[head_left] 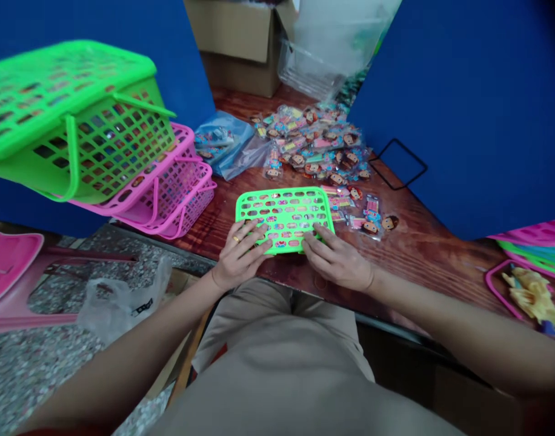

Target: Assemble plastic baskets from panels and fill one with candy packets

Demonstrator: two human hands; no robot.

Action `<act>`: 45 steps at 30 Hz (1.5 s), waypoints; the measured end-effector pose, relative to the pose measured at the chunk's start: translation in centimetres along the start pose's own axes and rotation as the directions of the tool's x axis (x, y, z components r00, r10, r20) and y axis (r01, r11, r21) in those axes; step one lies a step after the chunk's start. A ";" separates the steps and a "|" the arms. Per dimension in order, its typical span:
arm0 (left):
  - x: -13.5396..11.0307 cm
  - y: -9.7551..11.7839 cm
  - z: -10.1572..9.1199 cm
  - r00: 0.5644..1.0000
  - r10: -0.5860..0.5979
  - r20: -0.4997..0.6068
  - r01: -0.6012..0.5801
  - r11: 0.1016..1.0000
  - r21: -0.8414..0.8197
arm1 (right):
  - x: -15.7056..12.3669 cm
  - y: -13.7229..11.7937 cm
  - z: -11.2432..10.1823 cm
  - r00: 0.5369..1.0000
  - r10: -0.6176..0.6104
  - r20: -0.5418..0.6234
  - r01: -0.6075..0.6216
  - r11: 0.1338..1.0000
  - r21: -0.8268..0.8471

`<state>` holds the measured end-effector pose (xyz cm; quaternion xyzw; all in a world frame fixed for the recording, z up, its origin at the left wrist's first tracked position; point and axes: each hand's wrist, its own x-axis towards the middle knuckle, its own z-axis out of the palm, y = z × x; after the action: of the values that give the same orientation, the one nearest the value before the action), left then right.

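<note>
A bright green plastic basket lid (286,209) with oval slots lies in front of me at the table's near edge. Printed, colourful pieces show through its slots; how deep the basket below it is, I cannot tell. My left hand (243,251), with a ring on one finger, grips the near left corner, its fingers resting over the top. At the near right corner, the bent fingers of my right hand (334,257) hold the rim. Just beyond lies a heap of small clear packets (314,142) with cartoon-girl figures, several of them loose beside the lid's right side.
Filled green (118,145) and pink baskets (186,188) are stacked at left. Behind them lies a blue plastic bag (225,142). A cardboard box (236,36) stands at the back. Blue panels (468,109) flank the table. A pink stool (9,266) is at left; pink-green lids (536,242) lie at right.
</note>
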<state>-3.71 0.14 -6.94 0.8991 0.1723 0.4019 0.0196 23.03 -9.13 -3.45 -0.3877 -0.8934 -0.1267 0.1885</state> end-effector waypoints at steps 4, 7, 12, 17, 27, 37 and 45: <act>0.3 0.2 -0.4 1.000 0.014 -0.016 -0.014 1.000 -0.017 | 3.2 0.9 -1.1 0.999 0.007 0.051 -0.005 0.999 -0.032; 0.3 0.3 -0.5 1.000 -0.003 -0.005 0.002 1.000 -0.027 | 5.2 1.7 -0.8 0.990 0.106 0.098 -0.095 0.990 -0.107; 0.3 0.4 -0.6 1.000 -0.023 -0.010 0.022 0.999 -0.033 | 5.3 1.9 0.7 0.978 0.196 0.063 -0.194 0.980 -0.041; 0.6 0.7 -0.8 1.000 -0.025 -0.013 0.025 1.000 -0.018 | 4.9 1.1 0.3 0.970 0.241 0.004 -0.241 0.970 -0.038; 1.2 1.5 -1.4 0.996 -0.093 0.002 0.093 0.994 -0.054 | 7.7 2.9 1.0 0.958 0.284 0.052 -0.287 0.953 0.096; 6.0 2.0 -2.1 0.849 -0.527 0.032 0.526 0.850 0.032 | 7.9 2.5 1.9 0.879 0.425 0.217 -0.421 0.905 -0.066; 9.4 0.9 0.8 0.866 -0.401 0.299 0.238 0.856 0.458 | 8.0 2.7 1.5 0.867 0.427 0.257 -0.433 0.901 -0.036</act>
<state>2.94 2.43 -0.61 0.9017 0.3946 0.1639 -0.0664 19.64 -1.58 -1.09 -0.5877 -0.8028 -0.0199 0.0983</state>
